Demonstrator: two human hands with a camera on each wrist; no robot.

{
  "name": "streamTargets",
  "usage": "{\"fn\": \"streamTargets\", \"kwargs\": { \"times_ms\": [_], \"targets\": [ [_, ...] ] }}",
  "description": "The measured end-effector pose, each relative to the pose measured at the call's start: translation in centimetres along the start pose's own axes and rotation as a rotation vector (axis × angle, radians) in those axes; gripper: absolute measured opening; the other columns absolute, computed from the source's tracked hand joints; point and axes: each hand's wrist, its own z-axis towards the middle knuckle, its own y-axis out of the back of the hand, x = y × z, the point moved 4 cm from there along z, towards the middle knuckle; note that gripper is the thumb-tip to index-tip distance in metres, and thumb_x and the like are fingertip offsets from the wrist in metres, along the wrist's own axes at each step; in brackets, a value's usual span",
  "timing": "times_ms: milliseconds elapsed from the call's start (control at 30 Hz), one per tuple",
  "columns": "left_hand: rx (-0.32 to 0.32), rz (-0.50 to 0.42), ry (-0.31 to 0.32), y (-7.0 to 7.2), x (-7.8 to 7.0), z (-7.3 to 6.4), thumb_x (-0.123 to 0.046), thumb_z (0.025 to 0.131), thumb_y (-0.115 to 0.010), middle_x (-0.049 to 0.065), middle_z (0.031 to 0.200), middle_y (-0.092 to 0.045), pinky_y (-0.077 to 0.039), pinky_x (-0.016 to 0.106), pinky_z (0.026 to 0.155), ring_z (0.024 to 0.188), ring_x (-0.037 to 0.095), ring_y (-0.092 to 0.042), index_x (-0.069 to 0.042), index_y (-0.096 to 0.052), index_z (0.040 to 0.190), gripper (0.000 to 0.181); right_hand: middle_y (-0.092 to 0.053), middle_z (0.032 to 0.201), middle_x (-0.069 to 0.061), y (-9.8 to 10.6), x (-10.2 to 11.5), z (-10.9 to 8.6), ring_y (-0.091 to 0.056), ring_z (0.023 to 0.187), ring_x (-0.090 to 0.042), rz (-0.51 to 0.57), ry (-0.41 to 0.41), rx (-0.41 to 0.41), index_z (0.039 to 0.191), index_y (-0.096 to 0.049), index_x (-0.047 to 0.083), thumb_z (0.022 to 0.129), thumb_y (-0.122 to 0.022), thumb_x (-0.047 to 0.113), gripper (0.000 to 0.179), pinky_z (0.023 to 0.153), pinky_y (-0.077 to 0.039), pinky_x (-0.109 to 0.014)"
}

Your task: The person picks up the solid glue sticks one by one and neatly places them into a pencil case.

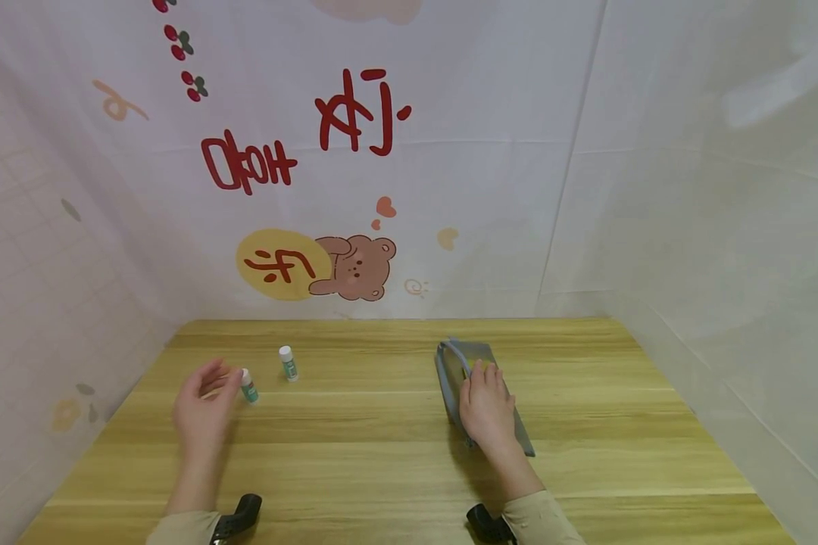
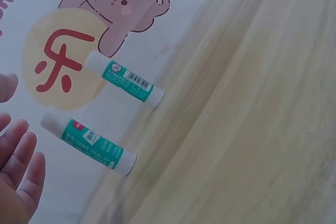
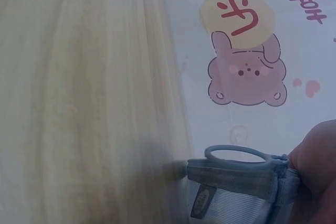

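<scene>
Two glue sticks with white caps and green labels stand upright on the table's left side. The nearer glue stick [image 2: 92, 142] is just right of my left hand [image 1: 206, 401]; the farther glue stick [image 1: 289, 363] stands behind it. In the left wrist view, loosely bent fingers [image 2: 32, 179] hang beside the nearer one without touching it. On the right, my right hand [image 1: 487, 405] grips a grey-blue zip pouch [image 3: 231, 179], which has a ring-shaped loop at its top. Something yellow-green shows by the fingertips. My palm hides part of the pouch.
The wood-grain table [image 1: 354, 454] ends at a white cloth backdrop [image 1: 484, 227] printed with a bear and red characters. Cloth also hangs on both sides. A black wrist-camera mount [image 1: 238, 516] sits at the left sleeve, another black mount [image 1: 489, 524] at the right.
</scene>
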Motion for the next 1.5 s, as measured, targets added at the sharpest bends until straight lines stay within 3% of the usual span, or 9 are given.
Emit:
{"fn": "streamTargets", "kwargs": {
  "times_ms": [267, 433, 667, 767, 933, 1367, 1500],
  "targets": [
    [0.038, -0.008, 0.049, 0.0, 0.9, 0.4, -0.027, 0.09, -0.075, 0.013, 0.127, -0.06, -0.043, 0.007, 0.079, 0.107, 0.017, -0.056, 0.0, -0.055, 0.136, 0.057, -0.035, 0.145, -0.039, 0.0, 0.1, 0.0, -0.03, 0.136, -0.054, 0.012, -0.003, 0.0, 0.142, -0.041, -0.012, 0.104, -0.041, 0.017, 0.048, 0.094, -0.028, -0.081],
    [0.108, -0.006, 0.106, -0.1, 1.4, 0.4, -0.03, 0.09, -0.074, 0.014, 0.137, -0.055, -0.043, 0.009, 0.086, 0.121, 0.025, -0.051, -0.004, -0.047, 0.144, 0.065, -0.035, 0.145, -0.039, 0.0, 0.1, -0.1, -0.03, 0.136, -0.054, 0.013, -0.006, -0.004, 0.142, -0.041, -0.012, 0.104, -0.04, 0.018, 0.048, 0.094, -0.028, -0.082],
    [0.212, 0.019, 0.134, -0.4, 1.8, 0.4, -0.03, 0.092, -0.073, 0.015, 0.145, -0.048, -0.042, 0.035, 0.105, 0.13, 0.03, -0.046, -0.006, -0.038, 0.151, 0.072, -0.036, 0.144, -0.039, 0.1, 0.2, -0.1, -0.031, 0.136, -0.054, 0.006, -0.003, 0.0, 0.142, -0.041, -0.012, 0.105, -0.04, 0.016, 0.047, 0.094, -0.029, -0.082],
    [0.242, 0.024, 0.143, -0.5, 2.0, 0.4, -0.027, 0.092, -0.073, 0.015, 0.146, -0.047, -0.043, 0.028, 0.102, 0.131, 0.031, -0.045, -0.007, -0.037, 0.151, 0.072, -0.036, 0.144, -0.039, 0.1, 0.2, -0.2, -0.031, 0.135, -0.055, 0.002, -0.002, -0.001, 0.142, -0.041, -0.012, 0.104, -0.04, 0.016, 0.047, 0.094, -0.029, -0.082],
    [0.282, 0.021, 0.139, -0.9, 2.2, 0.3, -0.023, 0.092, -0.073, 0.016, 0.147, -0.047, -0.042, 0.009, 0.087, 0.132, 0.032, -0.045, -0.005, -0.037, 0.151, 0.072, -0.037, 0.144, -0.039, 0.0, 0.2, -0.2, -0.032, 0.135, -0.055, -0.008, 0.003, -0.004, 0.141, -0.041, -0.013, 0.104, -0.04, 0.016, 0.047, 0.094, -0.029, -0.081],
    [0.298, 0.031, 0.125, -1.5, 2.8, 0.5, -0.016, 0.094, -0.069, 0.024, 0.144, -0.047, -0.038, 0.001, 0.076, 0.127, 0.036, -0.05, -0.002, -0.039, 0.149, 0.064, -0.036, 0.144, -0.039, -0.1, 0.1, -0.3, -0.031, 0.135, -0.054, -0.007, 0.004, -0.006, 0.142, -0.041, -0.012, 0.104, -0.04, 0.016, 0.047, 0.094, -0.029, -0.082],
    [0.288, 0.047, 0.106, -1.7, 2.9, 0.6, -0.015, 0.096, -0.067, 0.023, 0.139, -0.052, -0.039, 0.0, 0.076, 0.12, 0.03, -0.054, -0.001, -0.044, 0.146, 0.058, -0.037, 0.143, -0.039, -0.2, 0.1, -0.3, -0.032, 0.135, -0.054, -0.006, 0.01, -0.014, 0.141, -0.041, -0.013, 0.104, -0.039, 0.016, 0.047, 0.093, -0.029, -0.082]
  ]
}}
